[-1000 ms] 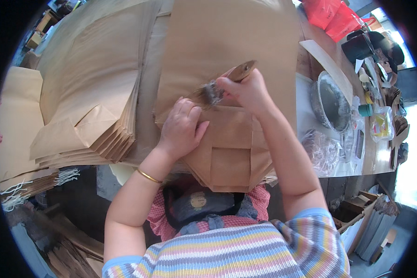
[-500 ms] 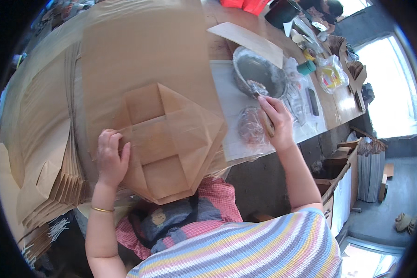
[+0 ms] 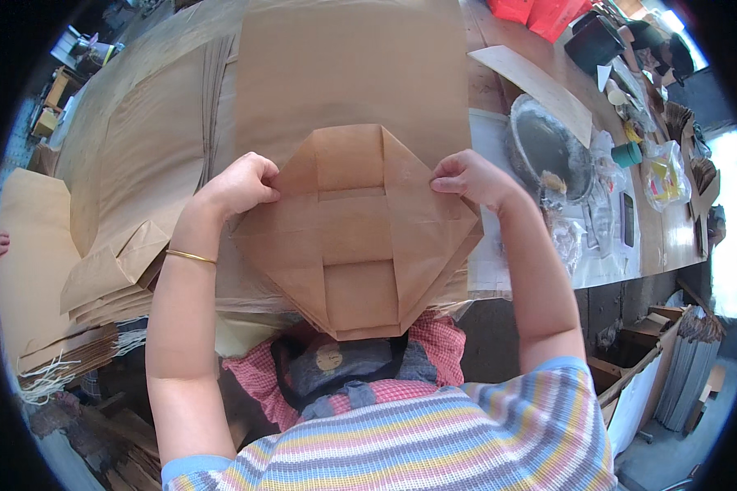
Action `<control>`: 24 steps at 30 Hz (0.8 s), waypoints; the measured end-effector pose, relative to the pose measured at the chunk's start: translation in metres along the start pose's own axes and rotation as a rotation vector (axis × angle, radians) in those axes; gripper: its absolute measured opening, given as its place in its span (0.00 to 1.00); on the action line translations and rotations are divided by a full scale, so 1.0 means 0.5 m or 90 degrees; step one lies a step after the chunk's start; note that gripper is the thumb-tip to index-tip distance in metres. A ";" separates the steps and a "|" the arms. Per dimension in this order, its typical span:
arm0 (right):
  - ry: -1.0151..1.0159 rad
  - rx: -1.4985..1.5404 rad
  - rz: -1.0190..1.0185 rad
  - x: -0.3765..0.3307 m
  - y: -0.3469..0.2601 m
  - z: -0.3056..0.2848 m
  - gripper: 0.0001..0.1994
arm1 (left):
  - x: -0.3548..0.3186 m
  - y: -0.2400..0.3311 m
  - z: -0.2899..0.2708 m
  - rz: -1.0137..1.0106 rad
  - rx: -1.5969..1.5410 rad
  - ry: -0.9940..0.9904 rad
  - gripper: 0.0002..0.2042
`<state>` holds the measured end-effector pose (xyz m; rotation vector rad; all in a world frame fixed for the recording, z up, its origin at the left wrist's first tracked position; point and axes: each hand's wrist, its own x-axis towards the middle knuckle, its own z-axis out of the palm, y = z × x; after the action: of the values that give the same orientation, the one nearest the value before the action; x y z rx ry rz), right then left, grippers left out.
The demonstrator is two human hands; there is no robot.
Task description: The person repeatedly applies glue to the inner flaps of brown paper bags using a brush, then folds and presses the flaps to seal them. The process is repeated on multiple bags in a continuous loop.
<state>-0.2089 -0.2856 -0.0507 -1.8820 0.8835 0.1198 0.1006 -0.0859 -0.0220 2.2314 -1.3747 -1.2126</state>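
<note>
A brown paper bag (image 3: 357, 236) lies in front of me, its bottom folded out into a many-sided shape with a square panel in the middle. My left hand (image 3: 244, 185) pinches its upper left edge between thumb and fingers. On the opposite side, my right hand (image 3: 472, 180) pinches the upper right edge the same way. Beneath and beyond it stretches a flat brown paper sheet (image 3: 348, 61). To the right of my right hand stands a grey basin (image 3: 516, 135), with the pale end of a brush (image 3: 553, 181) at its near side.
Folded paper bags (image 3: 110, 274) are stacked at the left, with white cord handles (image 3: 49, 380) hanging below. A thin board (image 3: 540, 86) leans over the basin. Farther right are a phone (image 3: 627, 219), a green-capped container (image 3: 626, 155) and a plastic bag (image 3: 666, 176). Another person's fingers (image 3: 2, 243) show at far left.
My right hand has let go of the brush at the basin and moved left onto the paper bag. My left hand has shifted up along its edge. The view has turned.
</note>
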 end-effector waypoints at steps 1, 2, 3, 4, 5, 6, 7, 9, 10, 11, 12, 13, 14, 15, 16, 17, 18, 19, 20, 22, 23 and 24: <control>-0.037 0.034 0.029 0.006 0.000 -0.007 0.09 | -0.003 -0.006 0.000 0.013 0.026 -0.005 0.06; -0.041 0.026 0.010 0.009 -0.001 -0.007 0.08 | -0.005 -0.013 0.003 0.025 0.049 -0.009 0.04; -0.043 0.018 -0.009 0.009 -0.001 -0.006 0.07 | -0.008 -0.024 0.012 0.079 0.058 0.039 0.04; -0.045 0.010 -0.027 0.010 0.001 -0.003 0.06 | -0.014 -0.036 0.027 0.134 0.067 0.087 0.05; -0.017 -0.020 -0.092 0.010 0.007 0.004 0.05 | -0.026 -0.036 0.038 0.190 0.076 0.133 0.06; 0.011 -0.049 -0.158 0.008 0.016 0.013 0.03 | -0.035 -0.028 0.045 0.220 0.044 0.155 0.06; 0.041 -0.078 -0.223 0.005 0.022 0.024 0.02 | -0.034 -0.021 0.051 0.248 0.099 0.178 0.06; 0.130 -0.275 -0.380 -0.012 0.009 0.048 0.05 | -0.035 -0.013 0.063 0.302 0.209 0.225 0.06; 0.176 -0.374 -0.459 -0.023 0.004 0.063 0.07 | -0.039 -0.020 0.081 0.351 0.281 0.271 0.04; 0.193 -0.432 -0.456 -0.035 0.003 0.079 0.07 | -0.045 -0.027 0.094 0.364 0.331 0.302 0.05; 0.211 -0.491 -0.453 -0.048 0.002 0.096 0.07 | -0.051 -0.035 0.106 0.377 0.382 0.332 0.05; 0.229 -0.549 -0.449 -0.059 0.003 0.107 0.08 | -0.060 -0.040 0.119 0.391 0.433 0.362 0.06; 0.228 -0.589 -0.461 -0.070 0.006 0.110 0.12 | -0.074 -0.040 0.135 0.398 0.500 0.408 0.06; 0.228 -0.602 -0.465 -0.080 0.008 0.111 0.14 | -0.078 -0.059 0.156 0.436 0.531 0.464 0.09; 0.229 -0.615 -0.468 -0.089 0.009 0.113 0.16 | -0.085 -0.065 0.164 0.395 0.529 0.454 0.12; 0.226 -0.630 -0.469 -0.099 0.009 0.116 0.18 | -0.090 -0.062 0.173 0.355 0.523 0.442 0.14; 0.199 -0.630 -0.456 -0.114 0.005 0.119 0.20 | -0.102 -0.056 0.183 0.351 0.548 0.432 0.16; 0.173 -0.631 -0.442 -0.132 -0.005 0.121 0.23 | -0.121 -0.047 0.193 0.347 0.573 0.422 0.18; 0.148 -0.628 -0.437 -0.145 -0.019 0.129 0.25 | -0.148 -0.037 0.194 0.336 0.605 0.414 0.20; 0.096 -0.613 -0.421 -0.177 -0.023 0.159 0.29 | -0.191 -0.032 0.209 0.358 0.556 0.312 0.22; 0.071 -0.610 -0.407 -0.189 -0.026 0.167 0.31 | -0.199 -0.029 0.215 0.375 0.526 0.263 0.22; 0.065 -0.593 -0.361 -0.193 -0.027 0.173 0.35 | -0.189 -0.029 0.216 0.382 0.537 0.283 0.21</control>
<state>-0.2455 -0.1609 -0.0393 -2.9605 0.3146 0.0911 0.0081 0.0213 -0.0485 2.0248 -2.3504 0.1051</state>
